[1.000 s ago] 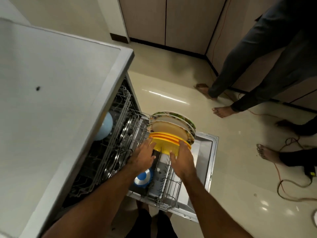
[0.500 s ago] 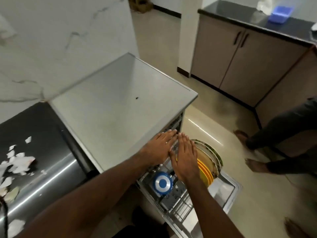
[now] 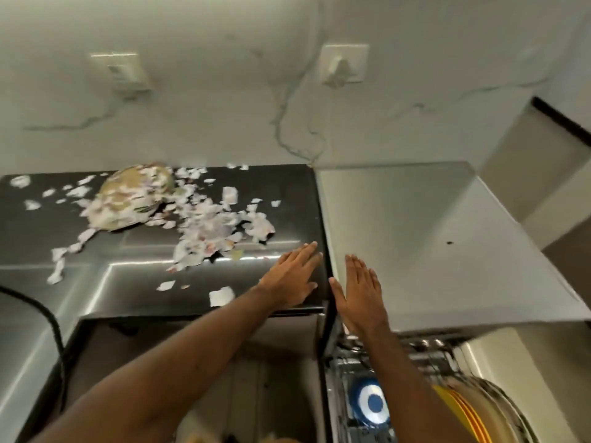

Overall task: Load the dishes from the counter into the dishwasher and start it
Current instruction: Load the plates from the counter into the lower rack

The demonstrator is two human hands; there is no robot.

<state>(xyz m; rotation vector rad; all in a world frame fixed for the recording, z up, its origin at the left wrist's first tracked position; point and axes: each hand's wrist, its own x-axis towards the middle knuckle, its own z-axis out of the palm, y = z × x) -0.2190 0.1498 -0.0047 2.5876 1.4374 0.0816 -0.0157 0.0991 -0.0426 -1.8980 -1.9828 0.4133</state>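
My left hand (image 3: 292, 278) hovers flat and empty over the right end of the black counter (image 3: 281, 199). Over the front left corner of the dishwasher's steel top (image 3: 431, 251), my right hand (image 3: 359, 292) is flat, fingers out, holding nothing. At the counter's back left lies a plate (image 3: 134, 196) littered with torn paper scraps (image 3: 211, 231). Below, in the open dishwasher rack (image 3: 345, 362), stand yellow plates (image 3: 457, 407) and patterned plates (image 3: 499, 407) on edge, beside a blue-and-white round dish (image 3: 369, 402).
Paper scraps spread across the counter toward its front edge. A black cable (image 3: 48, 311) curves over the steel surface at the left. Two wall sockets (image 3: 343, 63) sit on the marbled wall behind. A beige cabinet side (image 3: 527, 174) rises at the right.
The view has swung left and up from the dishwasher rack to the counter. Both hands left the plates in the rack and rose to counter height, still empty.
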